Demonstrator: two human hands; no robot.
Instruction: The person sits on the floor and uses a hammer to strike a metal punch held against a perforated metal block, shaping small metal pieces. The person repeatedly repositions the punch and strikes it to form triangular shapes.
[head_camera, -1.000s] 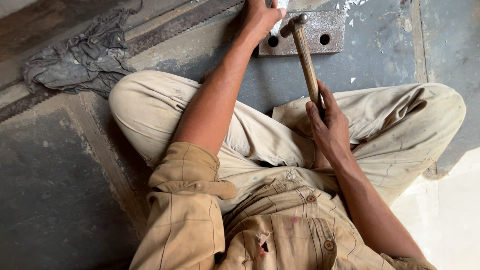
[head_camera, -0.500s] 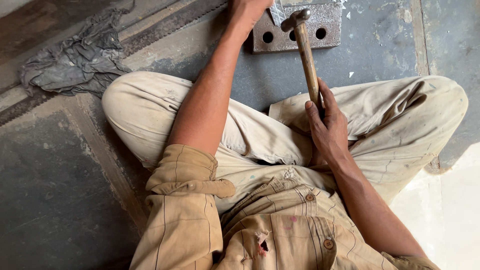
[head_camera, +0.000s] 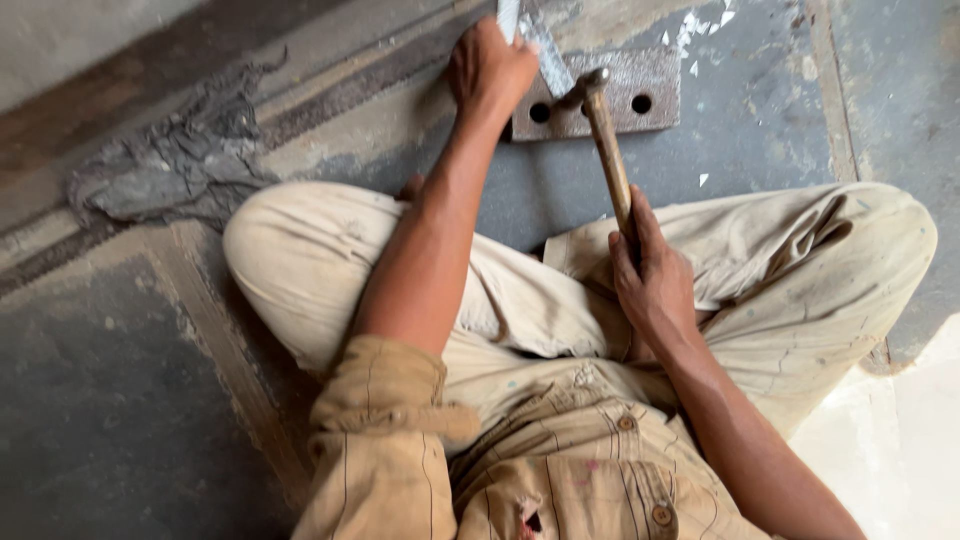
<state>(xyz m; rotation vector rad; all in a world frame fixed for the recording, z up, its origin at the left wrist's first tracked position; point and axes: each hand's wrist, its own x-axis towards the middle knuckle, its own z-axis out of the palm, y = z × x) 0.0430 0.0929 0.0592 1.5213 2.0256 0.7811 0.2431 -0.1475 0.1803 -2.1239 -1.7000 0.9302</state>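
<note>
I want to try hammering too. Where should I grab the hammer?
Grab the hammer low on its wooden handle, as the right hand does, coming from the end near your lap. The long handle points back at the person; the metal head sits far off over the holed steel plate.

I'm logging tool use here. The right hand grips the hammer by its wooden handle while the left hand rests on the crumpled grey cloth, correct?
Not quite. In the head view the left hand holds a flat metal strip at the holed steel plate; the cloth lies untouched. The right hand does grip the hammer.
</note>
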